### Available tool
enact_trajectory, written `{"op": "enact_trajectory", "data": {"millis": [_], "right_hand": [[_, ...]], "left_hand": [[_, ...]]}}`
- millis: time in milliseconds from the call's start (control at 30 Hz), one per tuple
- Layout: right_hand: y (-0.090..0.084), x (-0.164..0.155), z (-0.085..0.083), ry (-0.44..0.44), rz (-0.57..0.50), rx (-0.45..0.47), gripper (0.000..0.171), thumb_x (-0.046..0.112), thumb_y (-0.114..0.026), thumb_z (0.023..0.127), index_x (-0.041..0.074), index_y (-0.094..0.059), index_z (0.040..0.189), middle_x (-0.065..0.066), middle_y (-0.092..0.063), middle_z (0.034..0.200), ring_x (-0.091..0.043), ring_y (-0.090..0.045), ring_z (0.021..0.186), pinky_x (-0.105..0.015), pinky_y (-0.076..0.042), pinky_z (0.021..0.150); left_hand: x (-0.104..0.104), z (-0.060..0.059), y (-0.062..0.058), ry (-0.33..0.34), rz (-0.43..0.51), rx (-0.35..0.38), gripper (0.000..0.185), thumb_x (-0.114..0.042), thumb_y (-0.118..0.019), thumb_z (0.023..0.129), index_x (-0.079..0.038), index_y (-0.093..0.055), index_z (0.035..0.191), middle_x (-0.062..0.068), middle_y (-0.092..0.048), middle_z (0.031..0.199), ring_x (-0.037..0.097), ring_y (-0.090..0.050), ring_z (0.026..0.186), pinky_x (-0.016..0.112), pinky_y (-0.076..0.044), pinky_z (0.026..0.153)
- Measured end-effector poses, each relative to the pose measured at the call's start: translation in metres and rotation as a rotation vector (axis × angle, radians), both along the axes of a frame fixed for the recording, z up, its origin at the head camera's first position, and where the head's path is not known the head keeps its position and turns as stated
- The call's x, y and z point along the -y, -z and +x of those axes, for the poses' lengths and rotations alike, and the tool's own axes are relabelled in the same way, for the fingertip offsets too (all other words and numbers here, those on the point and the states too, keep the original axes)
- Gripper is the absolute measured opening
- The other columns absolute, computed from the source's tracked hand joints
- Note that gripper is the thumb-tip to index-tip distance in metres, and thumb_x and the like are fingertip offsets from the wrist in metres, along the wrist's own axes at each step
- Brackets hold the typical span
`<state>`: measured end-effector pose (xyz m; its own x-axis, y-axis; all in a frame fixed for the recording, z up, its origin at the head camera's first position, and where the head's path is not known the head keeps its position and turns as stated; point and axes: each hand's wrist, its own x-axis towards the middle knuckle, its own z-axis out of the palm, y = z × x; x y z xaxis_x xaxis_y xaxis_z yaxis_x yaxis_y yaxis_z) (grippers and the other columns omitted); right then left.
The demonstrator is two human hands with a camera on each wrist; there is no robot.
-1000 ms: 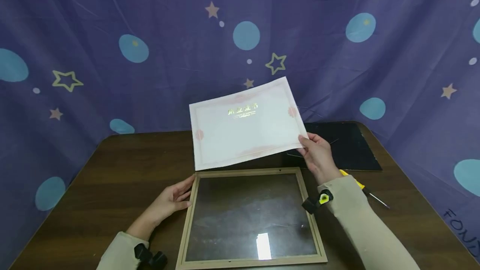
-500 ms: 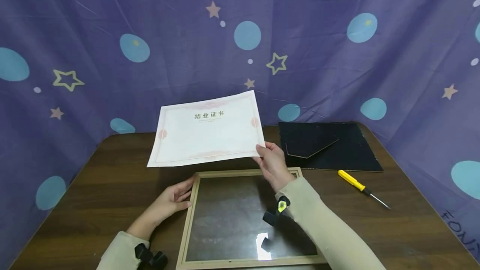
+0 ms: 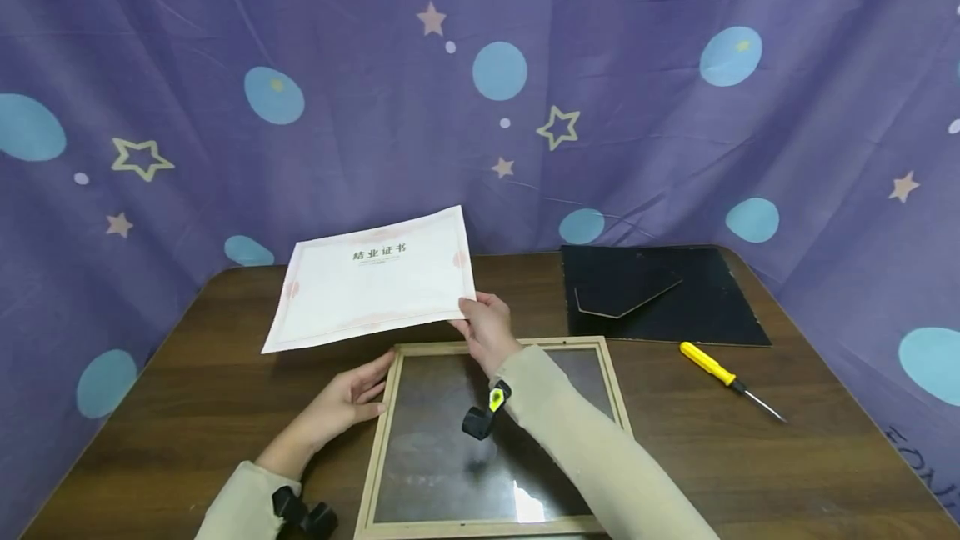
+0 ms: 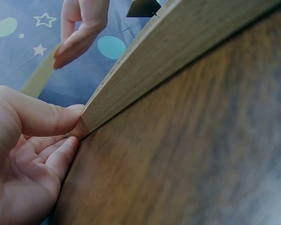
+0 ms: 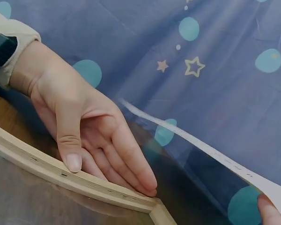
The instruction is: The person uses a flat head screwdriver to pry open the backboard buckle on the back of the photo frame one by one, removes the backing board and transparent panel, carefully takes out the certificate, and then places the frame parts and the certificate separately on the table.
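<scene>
My right hand (image 3: 489, 330) pinches a white paper certificate (image 3: 375, 286) by its lower right corner, thumb on top. The sheet has a pale pink border and dark printed characters, and it is held tilted above the far left part of the table. Below it lies a light wooden picture frame (image 3: 377, 457) with a transparent pane (image 3: 435, 448), partly covered by my right forearm. Against the frame's left side, near the far corner, rests my left hand (image 3: 348, 397). In the right wrist view its thumb (image 5: 74, 161) touches the rim and its fingers lie extended along the outer side.
A black backing board (image 3: 667, 294) with a stand flap lies at the far right of the wooden table (image 3: 750, 473). In front of it is a yellow-handled screwdriver (image 3: 731, 380). A patterned purple curtain (image 3: 375, 107) hangs behind the table.
My right hand has carried the certificate leftward and lower, away from the backing board, uncovering the board and screwdriver. My left hand stays at the frame's left side.
</scene>
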<state>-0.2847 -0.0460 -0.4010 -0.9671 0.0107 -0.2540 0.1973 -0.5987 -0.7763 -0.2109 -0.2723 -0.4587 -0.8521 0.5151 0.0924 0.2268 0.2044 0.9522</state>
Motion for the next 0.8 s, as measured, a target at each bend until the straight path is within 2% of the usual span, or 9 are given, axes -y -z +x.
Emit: {"op": "enact_trajectory", "data": {"millis": [200, 400, 500, 633, 800], "right_hand": [[0.006, 0.014, -0.007, 0.014, -0.001, 0.002, 0.03, -0.014, -0.045, 0.089, -0.018, -0.04, 0.117, -0.029, -0.051, 0.114, -0.033, -0.06, 0.102, -0.04, -0.051, 0.091], [0.021, 0.014, -0.008, -0.007, 0.17, -0.008, 0.021, -0.013, -0.049, 0.083, -0.014, -0.048, 0.104, -0.018, -0.055, 0.091, -0.022, -0.063, 0.077, -0.033, -0.058, 0.073], [0.024, 0.008, -0.009, -0.061, 0.276, -0.03, 0.018, -0.012, -0.051, 0.081, -0.011, -0.049, 0.098, -0.013, -0.055, 0.084, -0.02, -0.063, 0.07, -0.031, -0.059, 0.067], [0.021, -0.004, -0.012, -0.177, 0.404, -0.056, 0.023, -0.012, -0.053, 0.079, -0.013, -0.052, 0.102, -0.011, -0.055, 0.083, -0.02, -0.065, 0.069, -0.033, -0.059, 0.067], [0.016, -0.016, -0.019, -0.327, 0.53, -0.08, 0.023, -0.012, -0.055, 0.08, -0.018, -0.058, 0.102, -0.015, -0.061, 0.081, -0.02, -0.065, 0.068, -0.033, -0.059, 0.063]], "left_hand": [[0.0, -0.001, 0.0, -0.001, 0.012, -0.002, 0.075, 0.008, -0.062, 0.082, 0.013, -0.019, 0.144, 0.032, -0.014, 0.149, 0.034, -0.024, 0.134, 0.01, -0.035, 0.099], [-0.001, 0.0, -0.002, -0.007, -0.002, 0.011, 0.075, 0.008, -0.062, 0.083, 0.012, -0.019, 0.144, 0.031, -0.015, 0.15, 0.036, -0.022, 0.135, 0.01, -0.035, 0.1], [-0.001, 0.001, -0.003, -0.017, -0.007, 0.03, 0.074, 0.009, -0.061, 0.083, 0.013, -0.019, 0.144, 0.032, -0.016, 0.149, 0.04, -0.021, 0.134, 0.01, -0.035, 0.099], [-0.002, 0.001, -0.003, -0.021, -0.011, 0.046, 0.074, 0.009, -0.061, 0.083, 0.014, -0.019, 0.143, 0.033, -0.016, 0.149, 0.045, -0.02, 0.134, 0.01, -0.036, 0.099], [-0.001, 0.001, -0.003, -0.022, -0.016, 0.044, 0.074, 0.007, -0.062, 0.084, 0.012, -0.019, 0.144, 0.032, -0.016, 0.149, 0.042, -0.021, 0.134, 0.011, -0.036, 0.099]]}}
